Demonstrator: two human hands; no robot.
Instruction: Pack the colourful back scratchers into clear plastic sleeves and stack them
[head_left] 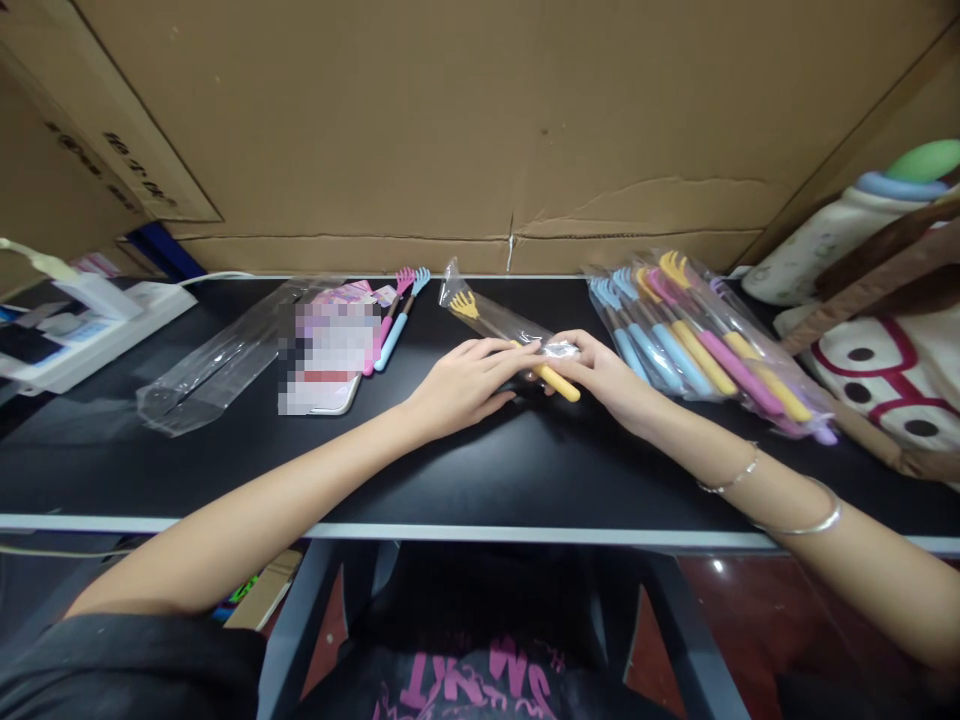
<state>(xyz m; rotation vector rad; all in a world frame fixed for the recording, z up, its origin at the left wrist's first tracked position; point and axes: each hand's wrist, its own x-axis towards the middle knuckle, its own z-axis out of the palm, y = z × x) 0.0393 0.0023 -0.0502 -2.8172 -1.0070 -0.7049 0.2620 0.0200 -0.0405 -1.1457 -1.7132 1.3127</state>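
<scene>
A yellow back scratcher (559, 382) lies slantwise between my hands, its claw end inside a clear plastic sleeve (499, 318) and its handle end sticking out. My left hand (472, 385) is closed over the handle from the left, fingers reaching across it. From the other side, my right hand (592, 370) pinches the bunched mouth of the sleeve beside the handle; its fingertips are partly hidden. Left of them, a pink back scratcher (384, 330) and a blue back scratcher (399, 325) lie unwrapped, side by side.
Several bagged back scratchers (697, 345) lie in a row at right, near a cartoon-face bag (892, 370) and a bottle (810, 240). At left are an empty plastic sleeve (217, 365), a phone (334, 395) and a power strip (112, 340). Cardboard (465, 130) walls the table's back.
</scene>
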